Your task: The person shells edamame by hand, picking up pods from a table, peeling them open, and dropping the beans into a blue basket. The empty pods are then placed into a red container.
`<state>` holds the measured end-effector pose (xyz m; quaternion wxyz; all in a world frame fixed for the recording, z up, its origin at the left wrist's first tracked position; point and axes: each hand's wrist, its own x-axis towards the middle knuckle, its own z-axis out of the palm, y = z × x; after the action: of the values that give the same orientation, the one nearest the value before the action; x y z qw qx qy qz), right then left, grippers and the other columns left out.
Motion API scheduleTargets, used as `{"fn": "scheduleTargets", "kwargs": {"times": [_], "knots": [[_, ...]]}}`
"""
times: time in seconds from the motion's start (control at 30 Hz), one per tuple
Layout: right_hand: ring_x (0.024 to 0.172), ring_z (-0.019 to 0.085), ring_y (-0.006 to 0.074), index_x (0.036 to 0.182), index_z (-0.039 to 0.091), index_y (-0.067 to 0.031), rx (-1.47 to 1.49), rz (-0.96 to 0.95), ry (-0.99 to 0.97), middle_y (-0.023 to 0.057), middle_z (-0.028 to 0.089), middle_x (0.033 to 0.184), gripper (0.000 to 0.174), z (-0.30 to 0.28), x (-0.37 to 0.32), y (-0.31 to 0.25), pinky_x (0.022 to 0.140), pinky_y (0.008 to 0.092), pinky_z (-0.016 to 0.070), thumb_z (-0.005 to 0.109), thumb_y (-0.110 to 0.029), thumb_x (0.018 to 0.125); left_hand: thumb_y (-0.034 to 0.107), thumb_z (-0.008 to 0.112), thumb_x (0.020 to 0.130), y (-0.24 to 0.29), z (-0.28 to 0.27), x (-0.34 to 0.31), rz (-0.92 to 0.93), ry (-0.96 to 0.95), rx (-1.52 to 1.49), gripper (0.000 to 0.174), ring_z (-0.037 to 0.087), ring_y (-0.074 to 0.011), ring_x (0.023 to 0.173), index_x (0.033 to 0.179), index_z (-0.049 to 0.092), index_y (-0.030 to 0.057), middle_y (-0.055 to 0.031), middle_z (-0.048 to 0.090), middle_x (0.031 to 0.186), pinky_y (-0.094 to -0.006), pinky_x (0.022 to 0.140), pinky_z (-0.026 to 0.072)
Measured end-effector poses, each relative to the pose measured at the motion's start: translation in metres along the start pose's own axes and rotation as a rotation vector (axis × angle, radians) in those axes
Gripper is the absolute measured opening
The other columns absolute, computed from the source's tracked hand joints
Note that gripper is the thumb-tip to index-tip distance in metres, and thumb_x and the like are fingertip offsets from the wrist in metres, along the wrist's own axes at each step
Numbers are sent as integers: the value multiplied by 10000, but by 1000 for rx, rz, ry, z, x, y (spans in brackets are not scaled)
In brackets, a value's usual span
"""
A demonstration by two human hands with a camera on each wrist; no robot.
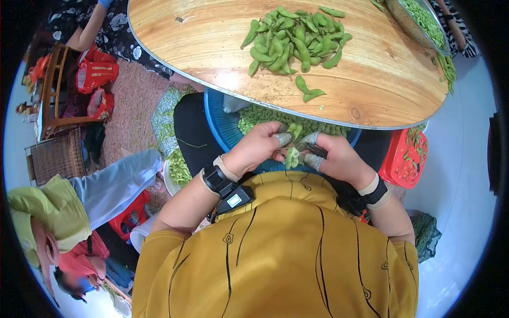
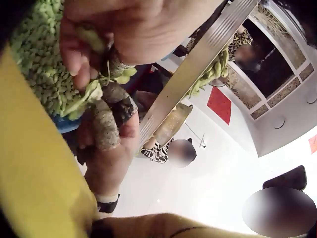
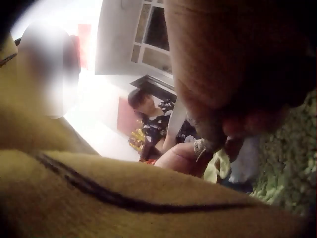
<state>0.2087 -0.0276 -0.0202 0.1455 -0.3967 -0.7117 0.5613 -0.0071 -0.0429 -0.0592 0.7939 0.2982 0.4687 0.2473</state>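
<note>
One left hand (image 1: pixel 250 148) and one right hand (image 1: pixel 344 160); three finger covers (image 1: pixel 314 161) show plainly between them. One wooden table (image 1: pixel 207 47) bears one central heap of pods (image 1: pixel 297 40), with two loose pods (image 1: pixel 313 95) just beside it. Around: one blue basket (image 1: pixel 216 127), one red tray (image 1: pixel 391 161), one metal bowl (image 1: pixel 407 26), two red bags (image 1: pixel 98 75) and, toward the warped edges, apparently four other people (image 1: pixel 62 204).

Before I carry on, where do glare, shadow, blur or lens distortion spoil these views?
Head view: fisheye bending, black corners, glare on the wooden tabletop; left hand and right hand readable. Left wrist view: lower middle burnt out to white. Right wrist view: right hand in deep shadow, shelled beans beside it blurred.
</note>
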Motion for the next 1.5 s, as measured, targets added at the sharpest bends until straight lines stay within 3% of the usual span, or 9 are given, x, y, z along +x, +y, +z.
{"fn": "scheduleTargets", "kwargs": {"times": [0.37, 0.53, 0.67, 0.73, 0.8, 0.83, 1.0, 1.2, 1.5], "knots": [[658, 503, 87, 923, 605, 18, 111, 163, 185, 103, 611, 717, 174, 5, 4, -14, 608, 300, 463, 652, -116, 822, 72, 512, 909, 17, 3, -26, 128, -78, 248, 92, 536, -83, 604, 918, 592, 29, -4, 587, 733, -226, 562, 427], [607, 546, 323, 889, 593, -9, -139, 73, 55, 181, 588, 709, 172, 4, 0, -21, 588, 360, 457, 635, -161, 818, 61, 520, 904, 17, -14, -55, 233, -42, 407, 88, 523, -58, 609, 928, 598, 28, 7, 579, 740, -218, 538, 418], [677, 594, 347, 910, 608, -39, -329, -211, 297, 163, 600, 743, 200, -8, -1, -64, 616, 383, 477, 681, -185, 794, 58, 536, 877, 25, -41, -111, 206, 481, 462, 107, 533, -96, 592, 953, 595, 10, -43, 595, 719, -269, 520, 439], [707, 609, 349, 926, 611, -43, -355, -75, 399, 151, 616, 762, 226, -18, 5, -83, 627, 384, 483, 696, -201, 789, 67, 593, 835, 0, -80, -133, 379, 748, 752, 158, 614, -210, 621, 984, 599, 14, -128, 630, 736, -342, 546, 474], [730, 607, 356, 920, 601, -30, -351, -118, 462, 154, 612, 767, 242, -20, 22, -82, 634, 403, 484, 693, -216, 795, 76, 650, 779, 4, -80, -161, 157, 945, 1133, 241, 650, -345, 720, 1009, 601, 26, -211, 643, 790, -429, 626, 496], [733, 603, 358, 908, 594, -23, -475, -114, 531, 157, 608, 772, 245, -20, 32, -79, 635, 415, 481, 690, -218, 794, 92, 683, 748, 1, -84, -170, -44, 928, 1263, 270, 624, -406, 866, 1005, 621, 35, -253, 642, 892, -468, 720, 493], [753, 594, 366, 840, 584, -10, -687, -135, 581, 173, 599, 786, 189, -24, 50, -67, 635, 444, 471, 663, -173, 788, 107, 679, 755, 1, -66, -177, 143, 1065, 1513, 246, 590, -396, 983, 990, 667, 36, -250, 630, 978, -441, 804, 491], [684, 590, 337, 803, 597, -31, -376, -118, 671, 155, 601, 774, 139, -33, 35, -75, 618, 405, 474, 676, -139, 766, 61, 560, 862, 71, 5, -108, 771, 540, 1018, 200, 656, -253, 819, 1030, 653, 6, -141, 670, 915, -312, 725, 506], [570, 576, 283, 767, 555, -40, -722, -603, 627, 119, 555, 715, 239, -17, -8, -58, 469, 358, 457, 761, -111, 666, 150, 499, 949, 68, 61, -42, 446, 87, 226, 169, 572, -45, 660, 984, 616, 33, -8, 632, 804, -185, 556, 426]]}}
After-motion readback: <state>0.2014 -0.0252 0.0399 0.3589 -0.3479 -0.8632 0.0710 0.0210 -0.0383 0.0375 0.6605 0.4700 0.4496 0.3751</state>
